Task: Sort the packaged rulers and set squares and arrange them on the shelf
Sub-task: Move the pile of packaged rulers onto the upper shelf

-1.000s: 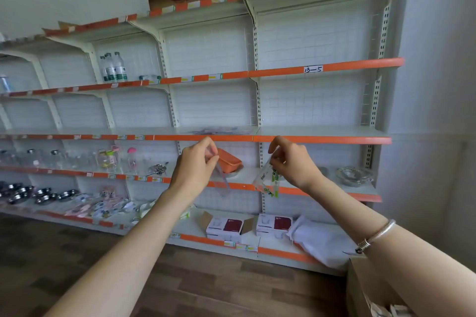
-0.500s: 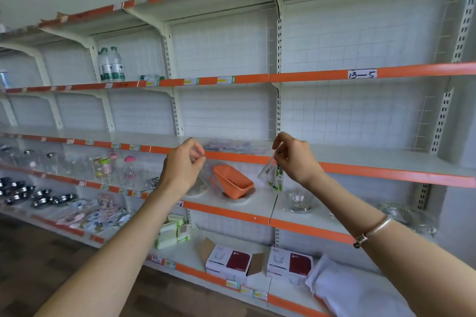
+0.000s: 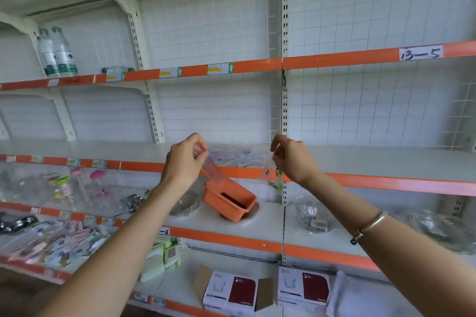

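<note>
We hold two packets before the middle shelf [image 3: 386, 162]: left hand [image 3: 184, 165] fingers pinch a clear ruler packet [image 3: 213, 168], right hand [image 3: 292, 159] fingers a green-printed packet [image 3: 270, 177], seemingly held apart for sorting beside the packet pile [image 3: 237, 154].

- Your left hand [image 3: 184, 165] pinches a clear packaged ruler [image 3: 213, 168] by its top end.
- Your right hand [image 3: 291, 159] pinches a green-printed clear packet [image 3: 270, 177].
- Both hang before the shelf [image 3: 386, 162], where a pile of packets [image 3: 231, 156] lies.
</note>
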`<control>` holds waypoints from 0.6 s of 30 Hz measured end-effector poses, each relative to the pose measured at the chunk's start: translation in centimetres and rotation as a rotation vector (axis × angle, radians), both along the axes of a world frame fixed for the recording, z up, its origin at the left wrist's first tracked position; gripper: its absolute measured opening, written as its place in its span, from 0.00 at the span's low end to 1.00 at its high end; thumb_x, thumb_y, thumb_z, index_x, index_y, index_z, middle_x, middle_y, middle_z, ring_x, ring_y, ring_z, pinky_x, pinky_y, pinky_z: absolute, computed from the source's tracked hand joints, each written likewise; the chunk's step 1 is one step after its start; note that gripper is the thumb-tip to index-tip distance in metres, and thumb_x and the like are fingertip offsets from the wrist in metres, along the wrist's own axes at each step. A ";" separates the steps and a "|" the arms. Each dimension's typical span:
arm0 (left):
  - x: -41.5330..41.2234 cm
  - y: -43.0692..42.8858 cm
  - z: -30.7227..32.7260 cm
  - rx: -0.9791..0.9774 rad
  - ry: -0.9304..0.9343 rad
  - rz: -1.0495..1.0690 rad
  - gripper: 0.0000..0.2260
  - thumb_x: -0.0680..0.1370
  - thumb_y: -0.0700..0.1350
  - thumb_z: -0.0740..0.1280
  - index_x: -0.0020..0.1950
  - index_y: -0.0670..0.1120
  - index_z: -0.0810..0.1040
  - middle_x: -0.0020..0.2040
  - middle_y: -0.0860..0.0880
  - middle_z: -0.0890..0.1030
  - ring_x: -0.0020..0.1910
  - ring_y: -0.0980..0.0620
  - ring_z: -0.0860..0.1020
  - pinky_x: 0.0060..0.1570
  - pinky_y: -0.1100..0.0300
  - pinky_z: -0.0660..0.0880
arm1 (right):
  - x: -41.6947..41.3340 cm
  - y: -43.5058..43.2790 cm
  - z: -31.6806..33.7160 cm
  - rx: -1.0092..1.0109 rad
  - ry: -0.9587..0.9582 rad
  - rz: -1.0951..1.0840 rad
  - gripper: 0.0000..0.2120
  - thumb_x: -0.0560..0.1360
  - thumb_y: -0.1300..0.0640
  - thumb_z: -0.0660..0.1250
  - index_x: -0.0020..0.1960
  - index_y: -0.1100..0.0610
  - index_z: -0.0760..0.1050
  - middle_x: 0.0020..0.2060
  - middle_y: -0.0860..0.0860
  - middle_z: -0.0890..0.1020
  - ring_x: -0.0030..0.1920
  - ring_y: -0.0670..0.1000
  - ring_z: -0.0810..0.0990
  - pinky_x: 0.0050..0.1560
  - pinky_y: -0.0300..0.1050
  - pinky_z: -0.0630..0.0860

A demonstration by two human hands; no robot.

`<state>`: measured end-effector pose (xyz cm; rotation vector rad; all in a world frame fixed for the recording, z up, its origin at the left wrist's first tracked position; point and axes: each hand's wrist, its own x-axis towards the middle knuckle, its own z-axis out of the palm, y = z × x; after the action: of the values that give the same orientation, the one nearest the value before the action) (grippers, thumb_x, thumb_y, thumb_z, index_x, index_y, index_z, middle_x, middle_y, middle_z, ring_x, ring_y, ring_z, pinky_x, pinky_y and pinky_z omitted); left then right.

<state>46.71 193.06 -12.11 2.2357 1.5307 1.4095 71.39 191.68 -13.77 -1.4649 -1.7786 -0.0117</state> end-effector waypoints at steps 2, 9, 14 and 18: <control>-0.2 3.8 0.6 -0.005 -0.006 -0.041 0.07 0.75 0.36 0.69 0.42 0.47 0.75 0.35 0.55 0.77 0.33 0.59 0.75 0.40 0.60 0.73 | -0.7 3.2 0.5 0.003 0.002 -0.048 0.10 0.72 0.71 0.58 0.48 0.62 0.73 0.34 0.59 0.82 0.35 0.58 0.78 0.36 0.48 0.72; 2.4 13.8 0.4 -0.011 -0.037 -0.216 0.06 0.74 0.35 0.70 0.40 0.45 0.77 0.36 0.52 0.80 0.37 0.54 0.79 0.44 0.58 0.77 | -0.5 11.0 -0.1 -0.002 0.054 -0.179 0.14 0.73 0.72 0.57 0.55 0.60 0.71 0.35 0.59 0.83 0.38 0.59 0.79 0.38 0.50 0.75; 5.6 19.2 -1.1 -0.003 -0.055 -0.318 0.08 0.72 0.32 0.71 0.38 0.44 0.78 0.36 0.50 0.81 0.40 0.50 0.82 0.47 0.53 0.79 | 2.0 15.0 -0.7 -0.018 0.099 -0.239 0.15 0.74 0.70 0.60 0.58 0.59 0.70 0.40 0.55 0.83 0.41 0.58 0.79 0.41 0.50 0.76; 9.1 23.5 -2.3 -0.043 -0.058 -0.376 0.05 0.74 0.33 0.70 0.42 0.42 0.82 0.39 0.49 0.83 0.43 0.50 0.82 0.50 0.55 0.79 | 4.8 18.3 -1.7 -0.033 0.129 -0.257 0.09 0.75 0.68 0.61 0.52 0.60 0.75 0.41 0.56 0.83 0.42 0.57 0.80 0.42 0.46 0.76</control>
<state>55.86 216.55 -14.42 2.2791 1.0390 1.3006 76.18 209.99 -15.49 -1.6707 -1.4854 -0.0189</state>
